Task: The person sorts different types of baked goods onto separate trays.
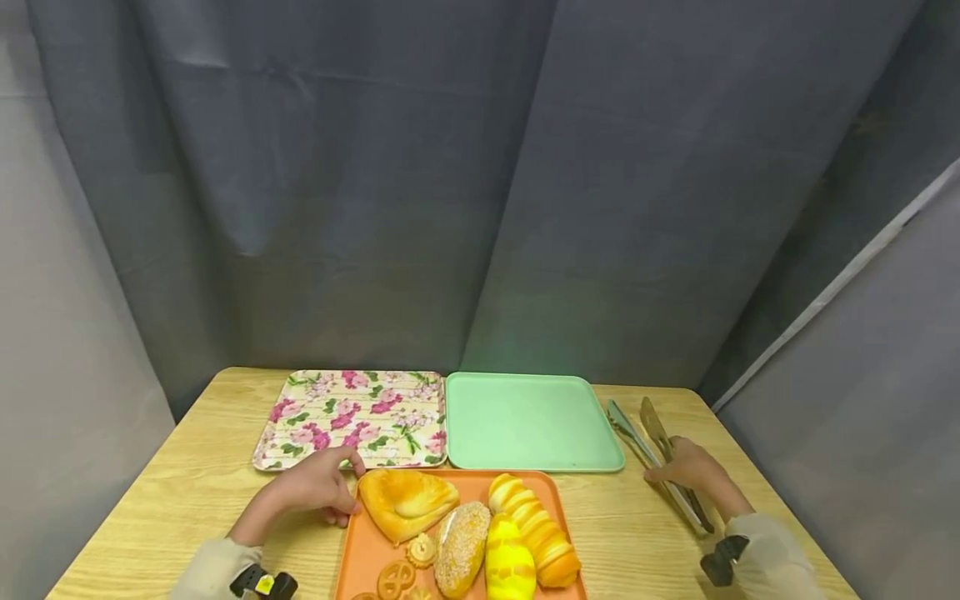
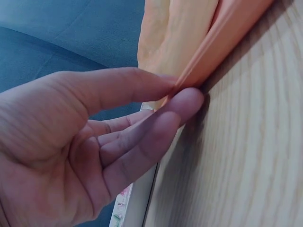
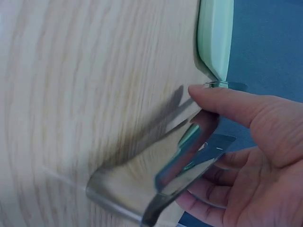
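My left hand (image 1: 318, 483) pinches the far left corner of an orange tray (image 1: 351, 567). In the left wrist view, the thumb lies on the inner side of the tray rim (image 2: 213, 52) and a finger presses from outside. On the tray lie a golden folded pastry (image 1: 405, 504), a crumb-coated bun (image 1: 461, 550), a bright yellow bread (image 1: 508, 558), a striped roll (image 1: 536, 533) and several small biscuits (image 1: 396, 577). At the right, my right hand (image 1: 693, 467) holds metal tongs (image 1: 654, 425), with the thumb on one side and curled fingers on the other in the right wrist view.
Behind the orange tray, a floral tray (image 1: 348, 421) and a mint green tray (image 1: 532, 423) stand side by side on the wooden table (image 1: 615, 533). Grey curtains (image 1: 360, 183) enclose the back and both sides.
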{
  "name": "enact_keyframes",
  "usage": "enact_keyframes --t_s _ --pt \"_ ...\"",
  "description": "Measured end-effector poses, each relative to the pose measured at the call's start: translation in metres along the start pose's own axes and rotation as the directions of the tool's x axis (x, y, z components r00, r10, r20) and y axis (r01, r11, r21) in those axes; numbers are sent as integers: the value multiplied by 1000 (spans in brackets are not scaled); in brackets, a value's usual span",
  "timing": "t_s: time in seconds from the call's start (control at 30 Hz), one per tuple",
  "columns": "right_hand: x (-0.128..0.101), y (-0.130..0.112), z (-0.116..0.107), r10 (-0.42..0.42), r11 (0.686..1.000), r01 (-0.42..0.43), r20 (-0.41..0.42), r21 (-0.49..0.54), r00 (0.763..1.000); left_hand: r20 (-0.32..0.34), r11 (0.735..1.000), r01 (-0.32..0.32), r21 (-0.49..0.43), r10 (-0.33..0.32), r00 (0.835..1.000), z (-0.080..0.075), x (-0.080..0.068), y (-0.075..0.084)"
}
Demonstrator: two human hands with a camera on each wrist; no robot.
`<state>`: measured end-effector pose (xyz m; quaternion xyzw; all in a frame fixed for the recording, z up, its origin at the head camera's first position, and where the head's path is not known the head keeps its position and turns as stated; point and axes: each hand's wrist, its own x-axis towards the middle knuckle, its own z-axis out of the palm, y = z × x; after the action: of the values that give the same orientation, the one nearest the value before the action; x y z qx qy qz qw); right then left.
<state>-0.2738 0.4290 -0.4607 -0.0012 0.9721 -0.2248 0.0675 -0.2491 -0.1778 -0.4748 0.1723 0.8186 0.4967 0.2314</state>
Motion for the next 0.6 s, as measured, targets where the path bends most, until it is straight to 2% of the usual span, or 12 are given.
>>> enact_keyframes --t_s 0.17,0.3,0.4,0.6 --pt "0 1 -1 28 999 -28 8 38 1000 20 1000 -11 -19 11 1000 -1 0 -1" --pt "2 6 -4 49 989 -48 -9 137 999 34 999 -19 -34 21 999 -3 0 -2" --pt "1 7 -11 54 984 -48 -33 174 998 36 999 -23 -31 24 999 -3 1 -3" --pt "-2 -13 -24 -25 983 49 -135 179 991 30 1000 -22 -9 22 999 -4 2 -3"
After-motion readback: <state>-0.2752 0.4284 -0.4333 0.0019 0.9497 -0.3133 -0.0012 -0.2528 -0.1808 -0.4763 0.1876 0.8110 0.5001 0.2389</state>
